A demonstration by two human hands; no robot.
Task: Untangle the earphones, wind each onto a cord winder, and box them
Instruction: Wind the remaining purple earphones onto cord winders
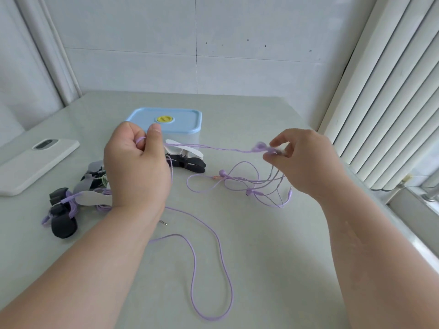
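Purple earphone cord (pixel 225 149) stretches taut between left hand (pixel 136 167) and right hand (pixel 306 160), both pinching it.

Bright, soft daylight from right — faint shadows, sharp focus, wide-angle edge bowing.

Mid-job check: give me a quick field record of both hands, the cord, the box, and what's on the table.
left hand: pinching purple cord, raised
right hand: pinching the earbud end of that cord
cord between hands: stretched nearly taut
loose tangle: on table below right hand
box: blue lid on, behind hands
cord winders: white and black, near box
wound earphones: at left
phone: far left
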